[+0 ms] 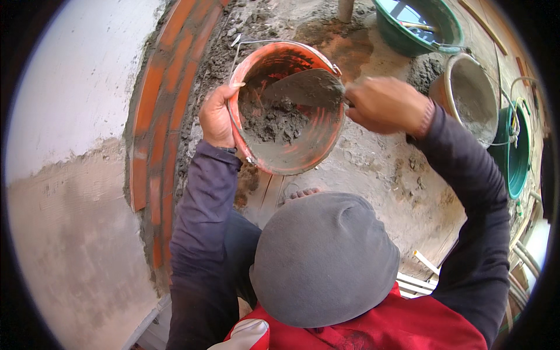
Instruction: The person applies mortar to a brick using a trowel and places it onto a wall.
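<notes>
An orange bucket, smeared with grey, tilts so that its mouth faces me. My left hand is closed on its left rim, the thumb lying over the edge. Inside, a clump of wet grey mortar sticks to the bottom and left side. My right hand is wrapped around the handle of a trowel at the bucket's right rim. The mortar-coated trowel blade reaches across the upper part of the bucket; its handle is mostly hidden by my fingers.
Left of the bucket runs a low brick course against a partly plastered wall. At the far right stand a green basin holding water, a grey-coated bucket and another green bucket. Mortar crumbs litter the floor.
</notes>
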